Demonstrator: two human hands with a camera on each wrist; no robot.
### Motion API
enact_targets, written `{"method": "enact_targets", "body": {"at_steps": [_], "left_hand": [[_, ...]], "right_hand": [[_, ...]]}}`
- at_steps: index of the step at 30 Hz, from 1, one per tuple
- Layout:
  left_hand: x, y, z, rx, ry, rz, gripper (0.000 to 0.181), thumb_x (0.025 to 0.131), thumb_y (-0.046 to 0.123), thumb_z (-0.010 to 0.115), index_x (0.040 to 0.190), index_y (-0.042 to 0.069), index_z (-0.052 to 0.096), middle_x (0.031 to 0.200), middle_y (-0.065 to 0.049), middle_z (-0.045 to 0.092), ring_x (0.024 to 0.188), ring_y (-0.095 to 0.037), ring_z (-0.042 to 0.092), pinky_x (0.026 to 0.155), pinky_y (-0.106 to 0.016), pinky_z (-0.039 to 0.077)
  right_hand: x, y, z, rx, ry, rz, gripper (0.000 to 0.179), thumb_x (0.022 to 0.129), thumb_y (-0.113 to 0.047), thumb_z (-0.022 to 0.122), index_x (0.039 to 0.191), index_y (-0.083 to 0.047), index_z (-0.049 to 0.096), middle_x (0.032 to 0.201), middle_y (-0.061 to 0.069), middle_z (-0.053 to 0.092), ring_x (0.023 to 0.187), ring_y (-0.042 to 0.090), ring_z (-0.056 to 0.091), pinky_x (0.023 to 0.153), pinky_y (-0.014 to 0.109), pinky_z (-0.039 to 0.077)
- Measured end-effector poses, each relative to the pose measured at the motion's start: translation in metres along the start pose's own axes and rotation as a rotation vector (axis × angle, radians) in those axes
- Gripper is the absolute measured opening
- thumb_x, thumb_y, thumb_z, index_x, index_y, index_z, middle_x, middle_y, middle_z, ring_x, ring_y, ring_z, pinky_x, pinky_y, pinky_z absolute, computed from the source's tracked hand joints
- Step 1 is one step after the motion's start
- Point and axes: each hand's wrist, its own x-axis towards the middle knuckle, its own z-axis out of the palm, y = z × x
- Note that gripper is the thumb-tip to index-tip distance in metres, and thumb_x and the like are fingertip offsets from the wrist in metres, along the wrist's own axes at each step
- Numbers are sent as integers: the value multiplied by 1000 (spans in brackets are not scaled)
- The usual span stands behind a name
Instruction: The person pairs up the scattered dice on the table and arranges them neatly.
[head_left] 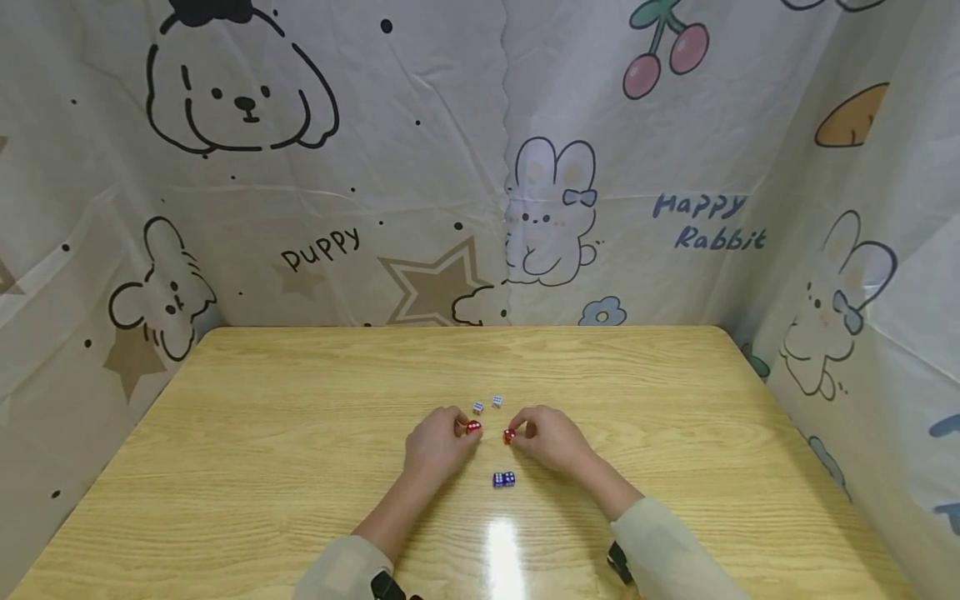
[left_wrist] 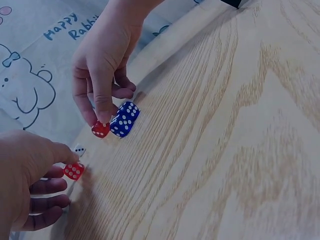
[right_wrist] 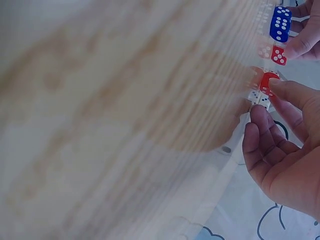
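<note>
Between thumb and finger, my left hand (head_left: 441, 443) pinches a red die (head_left: 473, 427) with white pips, low over the wooden table. Opposite it, my right hand (head_left: 553, 440) pinches a second red die (head_left: 509, 436); a small gap separates the two. In the left wrist view the left hand's other fingers (left_wrist: 47, 204) are loosely bent, away from its red die (left_wrist: 74, 171). Two blue dice (head_left: 504, 479) sit side by side, nearer the person than the hands. Just beyond the hands are two white dice, one on the left (head_left: 477, 407) and one on the right (head_left: 497, 402), slightly apart.
The light wooden table (head_left: 300, 392) extends around the dice, with a bright reflection near its front. Behind and at both sides hangs a pale printed cloth (head_left: 420, 183) with cartoon animals. Dark bands show at the sleeve cuffs (head_left: 348, 567).
</note>
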Motion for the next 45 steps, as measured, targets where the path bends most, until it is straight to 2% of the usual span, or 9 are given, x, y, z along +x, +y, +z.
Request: {"method": "enact_targets", "body": {"at_steps": [7, 13, 20, 25, 29, 45], "left_hand": [[2, -1, 2, -4, 9, -6, 25, 83, 33, 68, 94, 11, 68, 77, 3, 61, 66, -11, 54, 57, -29, 43], [0, 0, 4, -23, -7, -3, 23, 82, 31, 68, 94, 11, 69, 81, 2, 62, 69, -12, 55, 58, -30, 43], [-5, 2, 7, -32, -30, 51, 19, 81, 30, 70, 92, 15, 69, 83, 1, 61, 72, -11, 54, 59, -28, 42], [-9, 4, 10, -71, -57, 91, 20, 81, 31, 71, 93, 15, 70, 84, 0, 61, 73, -12, 55, 59, -28, 42], [-9, 7, 13, -88, -76, 92, 21, 82, 32, 71, 95, 16, 70, 85, 0, 60, 73, -12, 54, 59, -28, 41], [-6, 9, 20, -79, -47, 127, 20, 82, 30, 71, 95, 16, 70, 80, 2, 59, 67, -9, 49, 54, -24, 38]], "right_hand": [[0, 0, -1, -2, -3, -4, 11, 82, -17, 69, 93, -16, 70, 74, -3, 56, 66, 11, 48, 58, 25, 39], [0, 0, 0, 5, -8, -8, 11, 82, -17, 69, 93, -15, 70, 73, -3, 56, 65, 11, 47, 57, 25, 38], [0, 0, 0, 9, -7, -7, 11, 82, -16, 70, 92, -15, 69, 73, -3, 55, 65, 11, 47, 57, 25, 38], [0, 0, 0, 1, -3, -3, 11, 81, -16, 70, 92, -15, 70, 73, -2, 56, 65, 11, 47, 57, 25, 38], [0, 0, 1, 8, -9, 2, 10, 82, -15, 70, 92, -14, 70, 74, -2, 56, 65, 11, 47, 56, 25, 38], [1, 0, 0, -2, -16, 15, 10, 82, -15, 70, 92, -15, 69, 75, -1, 56, 65, 12, 48, 57, 26, 38]]}}
